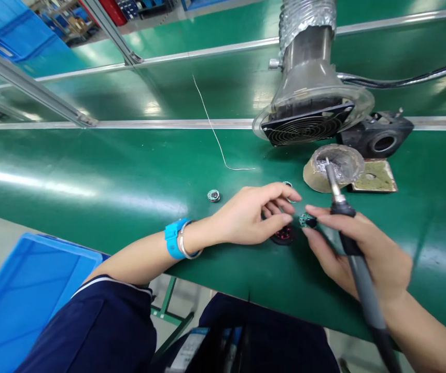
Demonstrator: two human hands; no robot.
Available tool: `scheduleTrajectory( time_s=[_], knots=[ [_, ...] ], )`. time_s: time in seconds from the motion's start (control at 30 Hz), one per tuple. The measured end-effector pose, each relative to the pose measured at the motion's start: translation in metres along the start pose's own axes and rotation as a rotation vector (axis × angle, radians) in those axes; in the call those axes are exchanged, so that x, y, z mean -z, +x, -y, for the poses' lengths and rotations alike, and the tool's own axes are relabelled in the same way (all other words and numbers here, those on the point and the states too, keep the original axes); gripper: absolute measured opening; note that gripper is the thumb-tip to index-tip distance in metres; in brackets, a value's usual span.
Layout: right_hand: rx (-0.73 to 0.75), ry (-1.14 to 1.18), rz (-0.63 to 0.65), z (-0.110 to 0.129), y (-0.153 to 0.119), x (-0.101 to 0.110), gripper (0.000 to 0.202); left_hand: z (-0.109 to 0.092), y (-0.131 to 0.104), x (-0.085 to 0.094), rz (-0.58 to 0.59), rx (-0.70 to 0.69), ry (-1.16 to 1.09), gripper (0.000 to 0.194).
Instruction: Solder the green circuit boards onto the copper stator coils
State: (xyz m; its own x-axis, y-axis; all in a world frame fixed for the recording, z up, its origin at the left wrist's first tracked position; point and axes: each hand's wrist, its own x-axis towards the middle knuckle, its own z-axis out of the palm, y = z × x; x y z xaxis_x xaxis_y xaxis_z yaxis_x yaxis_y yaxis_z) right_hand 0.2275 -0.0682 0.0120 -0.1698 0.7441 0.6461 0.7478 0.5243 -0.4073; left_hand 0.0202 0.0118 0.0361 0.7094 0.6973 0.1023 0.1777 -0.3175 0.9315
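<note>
Soldering iron (358, 267) and small green board (306, 220) in right hand (382, 254) — left hand (248, 215) nearby, loosely agape

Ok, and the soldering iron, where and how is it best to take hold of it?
Best by its thick handle, from the near right: the soldering iron slants with its bare metal tip pointing to the far side, and that end may be hot, so keep behind the black collar.

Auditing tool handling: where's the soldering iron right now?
Head view, right of centre: the soldering iron is in the right hand, its tip lined up in view with the opening of the round pot.
</note>
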Motion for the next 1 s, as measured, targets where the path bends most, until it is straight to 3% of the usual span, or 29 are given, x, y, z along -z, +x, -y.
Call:
scheduleTrajectory(
  time_s=[0.13, 0.27, 0.47, 0.57, 0.63, 0.77, 0.9, 1.0],
  knots=[
    [-0.208, 0.115, 0.065, 0.0, -0.005, -0.005, 0.038, 0.021, -0.008, 0.008, 0.102, -0.377, 0.362, 0.019],
    [-0.224, 0.307, 0.19, 0.003, -0.009, -0.016, 0.036, 0.041, -0.012, 0.009, 0.117, -0.641, 0.542, 0.019],
    [-0.225, 0.37, 0.284, 0.003, -0.012, -0.023, 0.037, 0.046, -0.018, 0.016, 0.046, -0.741, 0.585, 0.021],
    [-0.171, 0.344, 0.269, 0.001, -0.012, -0.023, 0.04, 0.045, -0.02, 0.015, 0.035, -0.706, 0.533, 0.013],
    [-0.13, 0.323, 0.247, 0.0, -0.013, -0.024, 0.042, 0.044, -0.02, 0.013, 0.014, -0.592, 0.494, 0.005],
    [-0.07, 0.295, 0.225, -0.001, -0.014, -0.022, 0.045, 0.042, -0.018, 0.005, -0.003, -0.317, 0.462, 0.021],
    [-0.07, 0.278, 0.254, -0.004, -0.011, -0.019, 0.042, 0.042, -0.02, -0.006, 0.01, -0.219, 0.424, 0.029],
    [-0.035, 0.307, 0.322, -0.007, -0.005, -0.017, 0.038, 0.04, -0.024, -0.015, -0.053, -0.131, 0.415, 0.028]
  ],
)
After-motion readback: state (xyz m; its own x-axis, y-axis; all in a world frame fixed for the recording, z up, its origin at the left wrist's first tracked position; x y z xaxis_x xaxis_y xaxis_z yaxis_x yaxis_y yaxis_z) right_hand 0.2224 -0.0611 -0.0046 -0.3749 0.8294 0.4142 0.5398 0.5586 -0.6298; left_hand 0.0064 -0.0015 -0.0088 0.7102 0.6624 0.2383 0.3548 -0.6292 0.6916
